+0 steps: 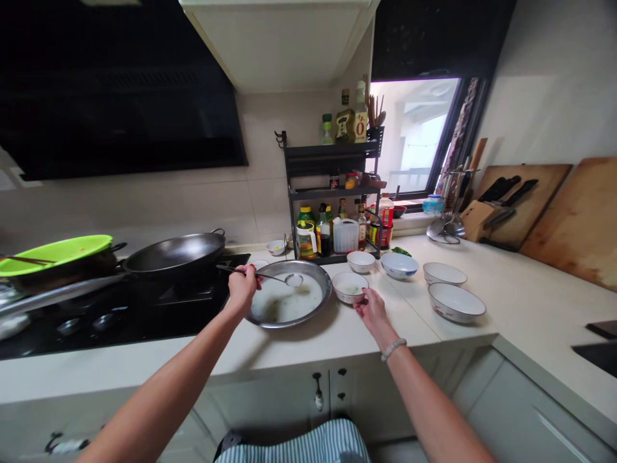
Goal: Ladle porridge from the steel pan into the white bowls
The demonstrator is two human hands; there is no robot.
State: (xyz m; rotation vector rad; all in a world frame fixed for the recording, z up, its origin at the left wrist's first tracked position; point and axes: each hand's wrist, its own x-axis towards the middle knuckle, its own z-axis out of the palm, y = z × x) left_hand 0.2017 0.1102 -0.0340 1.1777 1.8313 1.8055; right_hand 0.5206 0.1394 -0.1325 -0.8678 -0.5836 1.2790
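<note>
left hand point(242, 286): grip closed round the handle of a ladle point(294, 280), scoop out over the cloudy liquid point(289, 303) in a wide metal basin point(326, 292); can't tell if scoop touches the surface. right hand point(373, 308): grip on the near right side of a white bowl point(343, 297), thumb at the rim, fingers curled at the side. that bowl sits just right of the basin, some pale liquid with green bits inside; can't tell if it's lifted or resting on the bench point(525, 283). basin is on the bench, right of the black stove point(159, 315). more bowls on the bench: small bowl point(360, 266) just beyond the gripped one, blue-marked bowl point(399, 274) right of that, then a far pale bowl point(444, 275) and a near pale bowl point(456, 312) further right. black rack point(332, 152) with bottles and jars stands behind the basin. wok point(173, 254) on the stove, green basket point(62, 249) left of it. knife block point(475, 222) at far right.
</note>
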